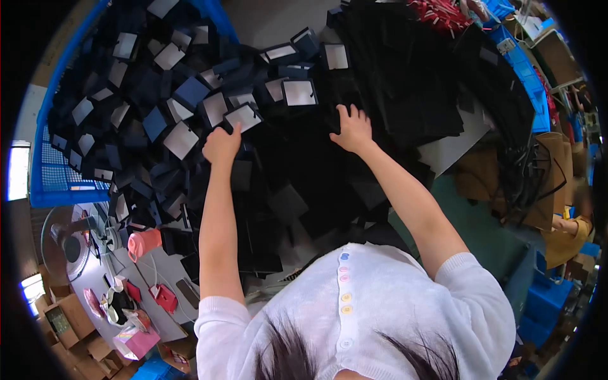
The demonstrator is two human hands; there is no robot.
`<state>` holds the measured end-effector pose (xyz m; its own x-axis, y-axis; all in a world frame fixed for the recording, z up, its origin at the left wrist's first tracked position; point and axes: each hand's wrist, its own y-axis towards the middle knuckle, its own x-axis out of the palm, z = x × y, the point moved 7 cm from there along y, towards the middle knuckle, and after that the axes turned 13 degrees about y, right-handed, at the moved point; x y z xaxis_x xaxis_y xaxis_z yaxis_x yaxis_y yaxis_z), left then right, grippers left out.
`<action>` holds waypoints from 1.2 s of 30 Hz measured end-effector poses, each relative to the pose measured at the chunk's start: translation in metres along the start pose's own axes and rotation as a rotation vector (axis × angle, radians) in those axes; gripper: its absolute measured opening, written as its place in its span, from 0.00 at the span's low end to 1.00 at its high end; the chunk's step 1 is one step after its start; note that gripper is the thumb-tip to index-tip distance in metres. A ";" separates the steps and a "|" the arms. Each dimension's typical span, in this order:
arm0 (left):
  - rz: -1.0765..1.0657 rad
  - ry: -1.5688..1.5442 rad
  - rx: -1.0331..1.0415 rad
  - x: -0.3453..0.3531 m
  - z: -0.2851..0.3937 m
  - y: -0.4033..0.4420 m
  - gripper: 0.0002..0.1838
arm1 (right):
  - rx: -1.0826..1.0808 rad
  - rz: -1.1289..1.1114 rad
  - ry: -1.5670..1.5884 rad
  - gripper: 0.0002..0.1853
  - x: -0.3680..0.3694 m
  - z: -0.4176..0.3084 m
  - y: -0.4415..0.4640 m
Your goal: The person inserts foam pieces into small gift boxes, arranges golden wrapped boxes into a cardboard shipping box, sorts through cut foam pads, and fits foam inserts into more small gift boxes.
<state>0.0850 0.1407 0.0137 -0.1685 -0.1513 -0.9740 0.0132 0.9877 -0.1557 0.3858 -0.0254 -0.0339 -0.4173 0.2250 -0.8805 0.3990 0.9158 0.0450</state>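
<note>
My left hand (pixel 221 145) is closed, with its thumb along the lower edge of a small dark box with a white inside (pixel 244 118). The box lies at the front of a large heap of similar dark boxes (pixel 191 92). My right hand (pixel 353 130) is open, its fingers spread over flat black pieces (pixel 297 152) and holding nothing. Another small box with a white face (pixel 299 92) sits just left of and beyond the right hand. What the black pieces are is too dark to make out.
A blue crate (pixel 69 197) stands behind the heap at left. Thick black stacks (pixel 405 82) rise at right. A fan (pixel 71 246), a pink cup (pixel 144 243) and a red pouch (pixel 165 297) are at lower left. Another person's arm (pixel 565 225) shows at far right.
</note>
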 end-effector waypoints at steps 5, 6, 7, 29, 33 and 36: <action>0.090 -0.127 0.064 0.043 0.006 0.052 0.21 | 0.077 -0.011 0.316 0.32 -0.019 0.007 0.002; 0.138 -0.184 0.073 0.040 0.004 0.049 0.19 | 0.069 0.024 0.491 0.31 -0.031 0.006 0.000; 0.254 -0.350 0.090 0.025 0.000 0.038 0.18 | 0.071 0.035 0.486 0.31 -0.038 0.007 0.002; -0.666 -1.555 0.421 -0.048 0.101 -0.181 0.29 | -0.985 0.232 0.456 0.16 -0.146 -0.091 -0.112; -0.797 -1.561 0.573 -0.060 0.122 -0.204 0.25 | -1.167 0.018 0.371 0.16 -0.152 -0.097 -0.144; -0.817 -1.526 0.724 -0.066 0.132 -0.219 0.25 | -1.092 -0.005 0.382 0.20 -0.170 -0.094 -0.150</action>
<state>0.2233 -0.0711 0.0909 0.5560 -0.8191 0.1412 0.8232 0.5192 -0.2299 0.3200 -0.1698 0.1536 -0.7108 0.1356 -0.6902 -0.4437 0.6750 0.5895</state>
